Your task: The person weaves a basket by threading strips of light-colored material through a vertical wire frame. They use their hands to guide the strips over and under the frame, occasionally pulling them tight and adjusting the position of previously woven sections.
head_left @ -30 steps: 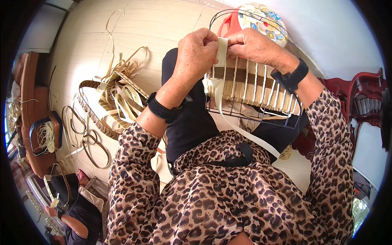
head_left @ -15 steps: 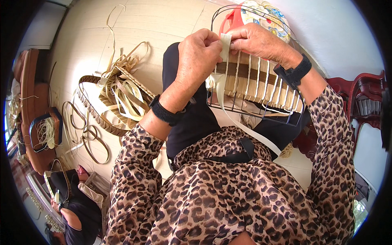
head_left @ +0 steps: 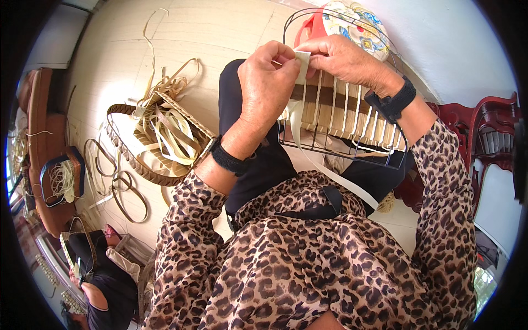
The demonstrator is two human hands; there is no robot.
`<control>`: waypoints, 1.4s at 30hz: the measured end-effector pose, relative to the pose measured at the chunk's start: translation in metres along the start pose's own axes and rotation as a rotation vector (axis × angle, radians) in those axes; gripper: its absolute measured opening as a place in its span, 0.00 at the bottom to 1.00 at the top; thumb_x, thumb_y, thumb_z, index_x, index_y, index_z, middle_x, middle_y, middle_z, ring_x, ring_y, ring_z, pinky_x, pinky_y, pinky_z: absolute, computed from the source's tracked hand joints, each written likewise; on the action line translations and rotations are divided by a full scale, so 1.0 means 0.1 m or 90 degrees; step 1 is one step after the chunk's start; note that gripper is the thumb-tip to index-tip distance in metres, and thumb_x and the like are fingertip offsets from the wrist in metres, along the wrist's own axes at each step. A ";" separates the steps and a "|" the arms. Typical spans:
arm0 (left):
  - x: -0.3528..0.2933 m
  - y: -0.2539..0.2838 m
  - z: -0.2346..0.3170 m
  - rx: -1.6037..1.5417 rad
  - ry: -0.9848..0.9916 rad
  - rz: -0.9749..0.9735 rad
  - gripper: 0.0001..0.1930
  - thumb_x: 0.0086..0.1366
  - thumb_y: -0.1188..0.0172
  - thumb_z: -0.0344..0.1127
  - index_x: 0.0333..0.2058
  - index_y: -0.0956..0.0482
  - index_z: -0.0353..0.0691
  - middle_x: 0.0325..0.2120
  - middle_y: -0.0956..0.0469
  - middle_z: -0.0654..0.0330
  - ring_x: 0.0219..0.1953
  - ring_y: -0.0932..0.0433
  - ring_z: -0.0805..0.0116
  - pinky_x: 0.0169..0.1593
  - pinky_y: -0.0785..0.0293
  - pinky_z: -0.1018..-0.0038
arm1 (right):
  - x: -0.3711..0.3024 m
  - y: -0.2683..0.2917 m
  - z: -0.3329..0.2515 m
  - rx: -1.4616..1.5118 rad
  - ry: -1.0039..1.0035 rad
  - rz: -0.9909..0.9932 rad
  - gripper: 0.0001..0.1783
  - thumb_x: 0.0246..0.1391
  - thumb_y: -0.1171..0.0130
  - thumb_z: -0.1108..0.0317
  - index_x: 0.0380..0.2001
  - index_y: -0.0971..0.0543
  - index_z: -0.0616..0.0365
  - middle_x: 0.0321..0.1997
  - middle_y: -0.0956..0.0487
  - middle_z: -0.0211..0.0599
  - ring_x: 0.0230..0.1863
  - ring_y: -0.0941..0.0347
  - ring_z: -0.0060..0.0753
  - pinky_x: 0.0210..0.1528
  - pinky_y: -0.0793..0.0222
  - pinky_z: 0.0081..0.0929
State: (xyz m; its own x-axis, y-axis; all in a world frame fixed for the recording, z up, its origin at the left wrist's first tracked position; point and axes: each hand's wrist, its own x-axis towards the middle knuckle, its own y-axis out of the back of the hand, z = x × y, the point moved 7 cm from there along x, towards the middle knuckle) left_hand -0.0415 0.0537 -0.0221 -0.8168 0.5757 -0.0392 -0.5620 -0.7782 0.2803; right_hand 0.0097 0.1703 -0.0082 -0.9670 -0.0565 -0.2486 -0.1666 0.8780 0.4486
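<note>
A black wire frame [head_left: 357,147] rests across my lap, part-filled with tan strips and one brown band [head_left: 330,97], crossed by white twisted cords [head_left: 345,104]. At its upper left edge my left hand [head_left: 268,82] is closed, pinching a pale flat strip [head_left: 302,65]. My right hand [head_left: 347,61] is closed on the same strip from the other side, fingertips near the left ones. The strip's long tail [head_left: 324,168] hangs over the frame's left side and curves down across my lap. Just what the fingertips do behind the strip is hidden.
On the tiled floor at left lies a woven basket [head_left: 190,118] filled with loose strips, beside coiled brown strips [head_left: 129,195]. A red bag [head_left: 309,32] and a patterned round object [head_left: 357,27] stand beyond the frame. Dark red carved furniture [head_left: 473,126] is right; another person [head_left: 102,291] sits lower left.
Both hands have shifted very slightly left and down, still pinching the pale strip. The strip's top end tilts a little differently between the fingers. The frame stays nearly in place.
</note>
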 end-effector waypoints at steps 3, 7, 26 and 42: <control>-0.02 -0.02 -0.01 -0.060 -0.019 0.001 0.06 0.55 0.39 0.32 0.29 0.22 0.35 0.18 0.24 0.66 0.22 0.27 0.83 0.25 0.34 0.84 | 0.00 -0.02 0.03 -0.002 -0.018 0.020 0.14 0.55 0.52 0.73 0.43 0.23 0.62 0.30 0.21 0.32 0.31 0.24 0.19 0.37 0.30 0.18; -0.04 -0.02 0.08 -0.018 0.024 -0.049 0.08 0.52 0.36 0.35 0.25 0.21 0.37 0.16 0.25 0.63 0.20 0.27 0.77 0.29 0.28 0.78 | 0.00 -0.02 0.03 -0.038 -0.040 0.070 0.14 0.53 0.54 0.76 0.42 0.24 0.63 0.30 0.21 0.32 0.31 0.24 0.22 0.37 0.30 0.20; 0.13 -0.07 -0.02 -0.372 0.132 -0.254 0.07 0.57 0.42 0.32 0.26 0.21 0.34 0.13 0.31 0.65 0.14 0.37 0.80 0.18 0.47 0.84 | 0.07 0.11 0.02 -0.303 0.054 0.156 0.10 0.46 0.44 0.67 0.30 0.21 0.61 0.22 0.23 0.45 0.27 0.24 0.39 0.33 0.31 0.31; 0.50 0.16 0.37 -0.292 -0.127 -0.213 0.07 0.63 0.44 0.35 0.30 0.19 0.40 0.18 0.25 0.69 0.16 0.34 0.84 0.18 0.42 0.86 | -0.08 -0.01 -0.23 -0.322 0.137 0.249 0.06 0.51 0.45 0.71 0.24 0.25 0.63 0.22 0.26 0.38 0.23 0.29 0.30 0.26 0.33 0.25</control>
State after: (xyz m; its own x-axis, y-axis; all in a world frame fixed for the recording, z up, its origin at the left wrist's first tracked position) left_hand -0.0865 0.0791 0.0158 -0.5707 0.8094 0.1385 -0.8195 -0.5504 -0.1598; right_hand 0.0135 0.1586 0.0132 -0.9827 0.0804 0.1669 0.1841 0.5262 0.8302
